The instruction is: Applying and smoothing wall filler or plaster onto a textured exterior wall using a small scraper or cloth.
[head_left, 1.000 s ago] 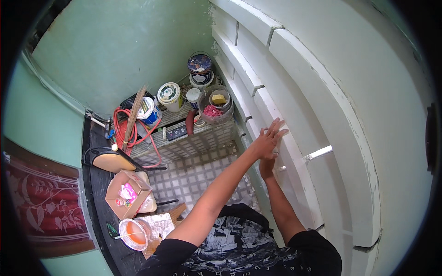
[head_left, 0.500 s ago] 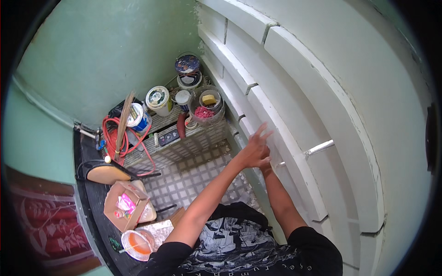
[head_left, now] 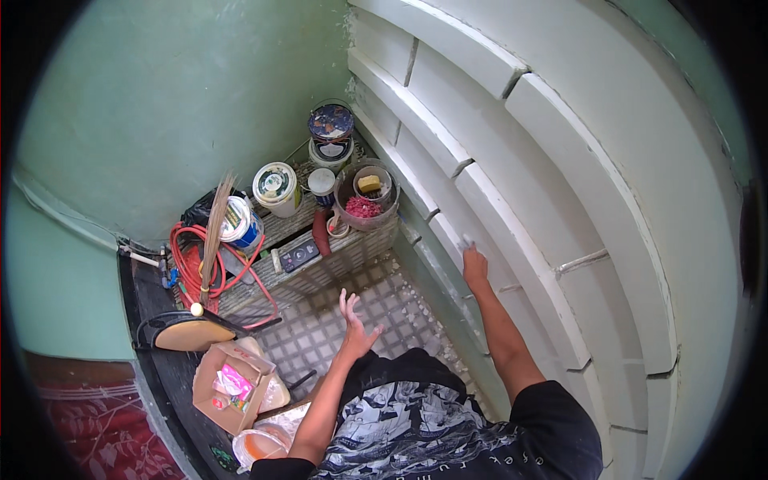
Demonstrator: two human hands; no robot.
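White stepped panels [head_left: 520, 216] with raised ledges and open joints run along the right side. My right hand [head_left: 475, 266] reaches to the lower ledge, fingers mostly folded, with a whitish tip against its surface; whether that is a coated fingertip or a small held bit is unclear. Over the tiled floor, my left hand [head_left: 357, 330] hangs in the air with its fingers spread and nothing in it. White residue marks its fingers.
A slatted bench [head_left: 296, 228] holds lidded paint buckets [head_left: 275, 186], a clear tub [head_left: 366, 194] with a sponge and pink material, a red hose [head_left: 180, 264] and a stick broom [head_left: 214, 232]. Nearer left are a round-seated stool [head_left: 192, 334], an open cardboard box [head_left: 210, 374] and a plastic container [head_left: 260, 445].
My hands were together beside the panels. The left has moved away to the left and lower, while the right has reached forward onto the ledge. The view has shifted slightly.
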